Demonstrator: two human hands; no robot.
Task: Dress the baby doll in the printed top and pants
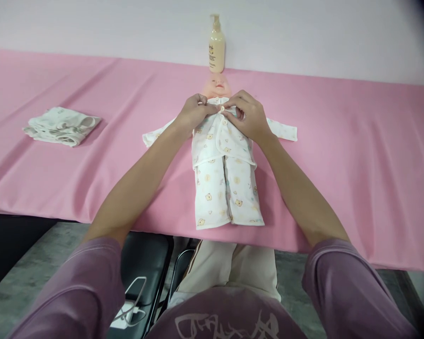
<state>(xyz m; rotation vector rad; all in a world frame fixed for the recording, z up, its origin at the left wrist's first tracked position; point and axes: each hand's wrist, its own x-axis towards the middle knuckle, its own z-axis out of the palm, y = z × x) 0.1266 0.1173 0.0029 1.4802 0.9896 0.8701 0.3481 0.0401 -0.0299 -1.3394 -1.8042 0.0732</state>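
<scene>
A baby doll lies on its back, dressed in a white patterned baby shirt and matching pants. At the shirt's upper chest, my left hand pinches the front edge of the cloth with thumb and fingers. Opposite it, my right hand has thumb and fingertips closed at the same opening, around a small pale button. Another button shows just below, on the overlapped front. Both sleeves stretch out sideways on the table. The doll's neck is partly covered by the collar.
The table has a pink cover. Behind the doll's head stands a cream pump bottle near the white wall. Folded white patterned cloth lies at the left. Below the table edge is a black chair with a white charger and cable.
</scene>
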